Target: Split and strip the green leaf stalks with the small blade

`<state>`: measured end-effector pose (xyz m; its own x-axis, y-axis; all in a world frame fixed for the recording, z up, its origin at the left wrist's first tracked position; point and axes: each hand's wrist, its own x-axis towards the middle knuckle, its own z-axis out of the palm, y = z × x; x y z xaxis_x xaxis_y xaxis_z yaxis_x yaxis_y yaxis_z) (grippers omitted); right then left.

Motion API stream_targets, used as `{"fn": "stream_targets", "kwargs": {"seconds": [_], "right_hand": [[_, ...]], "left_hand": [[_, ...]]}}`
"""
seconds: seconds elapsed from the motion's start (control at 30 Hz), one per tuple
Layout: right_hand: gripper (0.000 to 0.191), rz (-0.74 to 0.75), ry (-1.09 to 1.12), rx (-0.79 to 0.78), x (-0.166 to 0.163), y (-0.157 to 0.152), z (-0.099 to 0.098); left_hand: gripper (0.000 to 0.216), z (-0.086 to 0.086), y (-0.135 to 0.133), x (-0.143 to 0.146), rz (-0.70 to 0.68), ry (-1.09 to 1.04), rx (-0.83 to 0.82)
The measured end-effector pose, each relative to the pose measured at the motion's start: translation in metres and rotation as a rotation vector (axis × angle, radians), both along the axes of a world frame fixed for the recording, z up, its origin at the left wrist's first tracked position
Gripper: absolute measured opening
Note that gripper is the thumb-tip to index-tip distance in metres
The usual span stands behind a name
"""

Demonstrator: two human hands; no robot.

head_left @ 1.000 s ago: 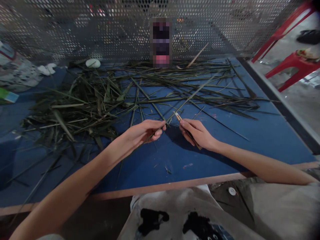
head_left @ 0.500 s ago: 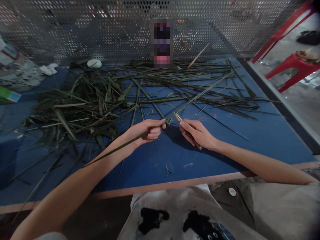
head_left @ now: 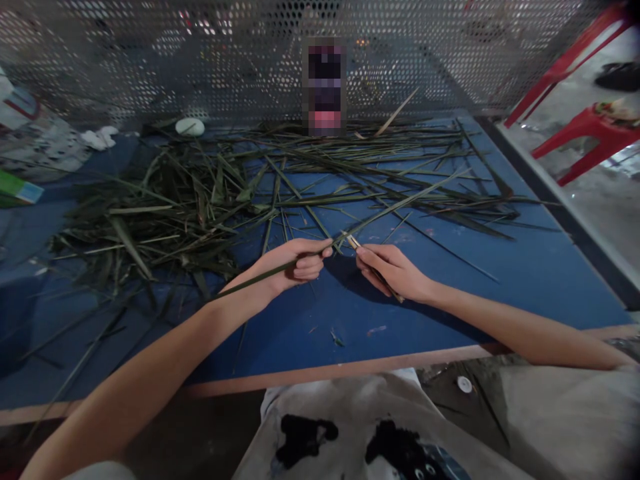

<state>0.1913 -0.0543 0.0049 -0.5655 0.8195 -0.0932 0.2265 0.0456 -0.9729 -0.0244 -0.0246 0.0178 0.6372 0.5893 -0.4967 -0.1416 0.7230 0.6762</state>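
Observation:
My left hand [head_left: 306,259] pinches a long green leaf strip [head_left: 260,279] between thumb and fingers. One end of the strip lies back over my left forearm, and the other reaches up and to the right across the table. My right hand [head_left: 383,267] is closed around a thin, light brown stick-like tool [head_left: 353,242]; whether it has a blade I cannot make out. Its tip is close to the strip, just right of my left fingertips. The tool's rear end sticks out below my right palm.
A blue table [head_left: 295,340] carries a heap of cut leaf pieces [head_left: 165,207] at the left and long leaf strips [head_left: 360,160] at the back. A perforated metal panel [head_left: 240,73] stands behind. A whitish oval object [head_left: 190,127] lies near it. A red stool [head_left: 585,137] stands at the right.
The leaf strip has slid up and to the right through my left hand, so less of it lies over the forearm. The tool's tip has moved slightly left, closer to the strip.

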Motion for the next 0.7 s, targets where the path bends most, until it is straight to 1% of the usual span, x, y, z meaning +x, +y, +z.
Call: {"fn": "stream_targets", "kwargs": {"seconds": [0.17,0.33,0.53,0.63,0.7], "right_hand": [[0.040,0.049,-0.011,-0.027,-0.0029,-0.0038,0.0025],[0.040,0.050,-0.005,-0.025,-0.0036,-0.0043,-0.0004],[0.038,0.076,0.013,-0.024,-0.0043,-0.0031,-0.0030],[0.038,0.088,0.015,-0.019,-0.0052,-0.0030,-0.0037],[0.038,0.083,0.010,-0.012,-0.0054,-0.0026,-0.0034]], "left_hand": [[0.032,-0.0043,-0.0037,0.0047,-0.005,0.004,0.076],[0.029,-0.0066,-0.0054,0.0064,0.001,-0.009,0.123],[0.030,-0.0007,-0.0072,0.0085,0.012,0.016,0.108],[0.029,-0.0036,-0.0068,0.0085,-0.010,-0.003,0.103],[0.026,-0.0066,-0.0057,0.0076,-0.019,-0.001,0.130]]}}
